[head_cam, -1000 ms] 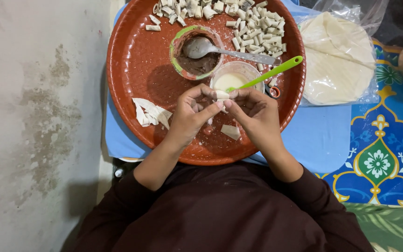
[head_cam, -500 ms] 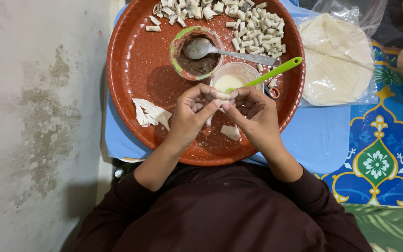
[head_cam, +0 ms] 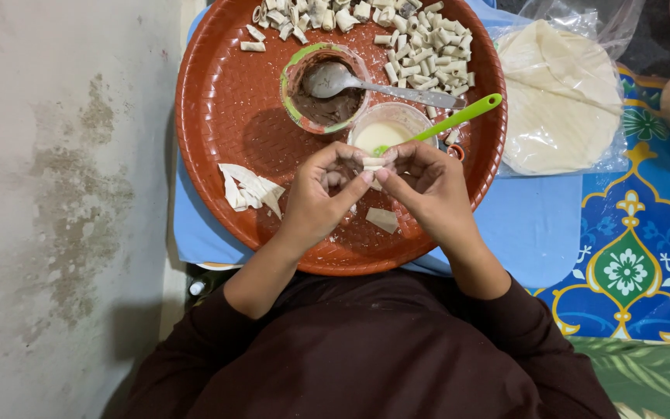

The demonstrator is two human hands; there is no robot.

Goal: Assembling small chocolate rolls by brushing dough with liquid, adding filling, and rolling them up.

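**A:** Barely anything has moved since half a second back, the left hand [head_cam: 321,195] and right hand [head_cam: 424,185] stay fingertip to fingertip over the round red-brown woven tray [head_cam: 219,116], still pinching the small pale rolled pastry piece [head_cam: 373,164] between them. Both grips are closed on it, thumbs and forefingers.

**B:** Any packaging around?

**A:** Yep, a clear plastic bag of round flat white wrappers [head_cam: 556,93] lies right of the tray on the light blue mat [head_cam: 533,225], its top crinkled open at the upper edge.

**B:** And the bowls?

**A:** The green-rimmed clear bowl [head_cam: 298,74] holds dark brown filling with a metal spoon [head_cam: 374,84] resting in it. Just beside it, touching, is a small clear cup of creamy white paste [head_cam: 381,133], with a green-handled brush [head_cam: 455,120] leaning out to the right. The roll is held just in front of that cup.

**B:** Rest of the tray?

**A:** A heap of finished little pastry rolls [head_cam: 420,46] along the far rim, a pile of cut white wrapper strips [head_cam: 248,186] left of the left hand, and one loose wrapper strip [head_cam: 382,219] under the hands.
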